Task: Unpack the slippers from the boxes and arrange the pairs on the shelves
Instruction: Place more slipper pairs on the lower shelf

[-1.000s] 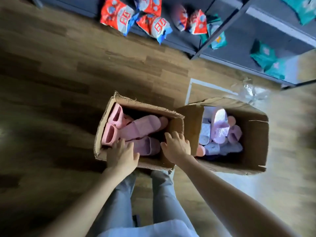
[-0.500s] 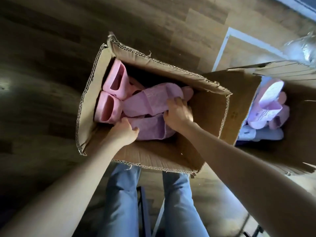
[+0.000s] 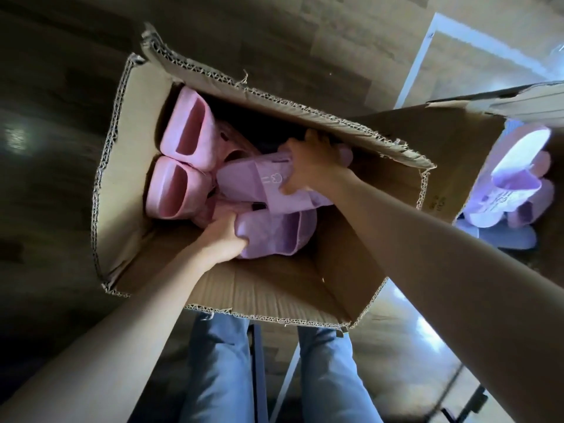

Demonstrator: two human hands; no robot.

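An open cardboard box (image 3: 274, 288) stands on the floor between my legs. Inside lie two lilac slippers and two pink slippers. My right hand (image 3: 311, 166) grips the upper lilac slipper (image 3: 253, 181) across its strap, which bears a small rabbit print. My left hand (image 3: 224, 239) grips the toe end of the lower lilac slipper (image 3: 274, 233). The two pink slippers (image 3: 189, 129) (image 3: 171, 187) stand on end against the box's left wall, openings facing up. No shelf is in view.
A second cardboard box (image 3: 451, 141) stands to the right, touching the first, with several lilac and white slippers (image 3: 512, 184) inside. The floor is dark wood planks with a white tape line (image 3: 418, 56) at the upper right. My jeans (image 3: 219, 370) show below the box.
I have leaned in closer over the left box. Both hands went from the box's near edge down inside, and each has taken hold of a lilac slipper. The shelves left the view.
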